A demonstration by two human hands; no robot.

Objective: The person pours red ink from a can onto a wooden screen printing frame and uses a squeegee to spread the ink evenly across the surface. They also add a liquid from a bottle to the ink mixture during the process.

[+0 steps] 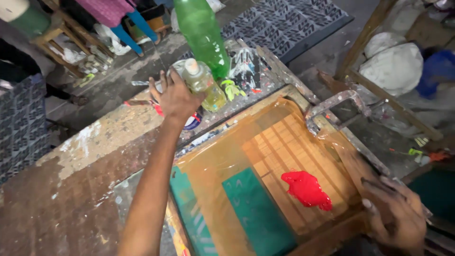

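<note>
- Red ink blob (307, 189) already lies on the printing screen (265, 156), unspread.
- Left hand (175, 97) clasps the small yellowish bottle (204, 84) on the far surface (90, 142).
- Right hand (395, 213) grips the screen's near-right frame corner.

Green bottle's (204, 35) top beyond upper edge; right hand's (395, 218) fingers blurred.

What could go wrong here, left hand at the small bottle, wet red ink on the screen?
1. The left hand grips the small clear plastic bottle of yellowish liquid right beside the tall green plastic bottle, which could topple.
2. The right hand on the wooden screen frame sits near the red ink blob; smearing is possible.
</note>
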